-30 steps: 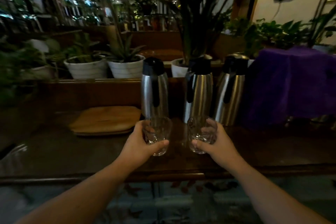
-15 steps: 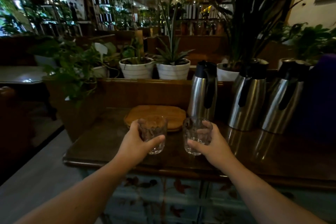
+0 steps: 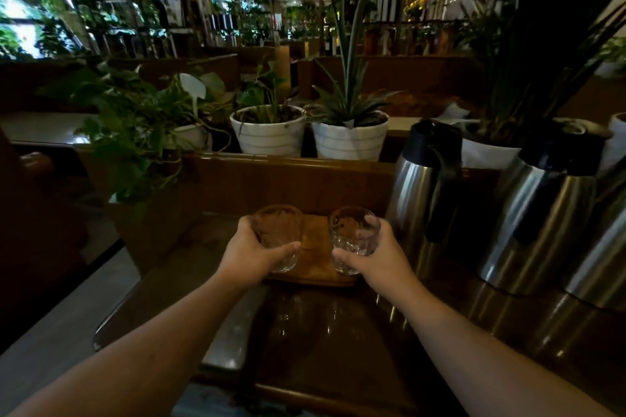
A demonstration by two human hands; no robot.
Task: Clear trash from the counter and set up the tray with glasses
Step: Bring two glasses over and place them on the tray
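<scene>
- Over the flat wooden tray [image 3: 313,249] on the dark glossy wooden counter [image 3: 338,332], you hold two clear textured drinking glasses, one per hand.
- Your left hand [image 3: 247,256] is closed around the left clear glass [image 3: 279,240], thumb across its front; glass upright, base at the tray's near edge; can't tell if it touches the tray.
- Your right hand [image 3: 376,257] is closed around the right clear glass [image 3: 354,239], thumb on its near side; upright, also over the tray; contact with the tray unclear.
- Glasses sit side by side, apart, bare tray wood showing between them.
- Just right of the tray: tall stainless steel carafe with black lid and handle [image 3: 425,186]; a second steel carafe [image 3: 545,206] further right.
- Behind the counter's raised wooden back: two white ribbed plant pots [image 3: 271,134], [image 3: 349,139] with green plants.
- Lighting dim, fine detail weak.
</scene>
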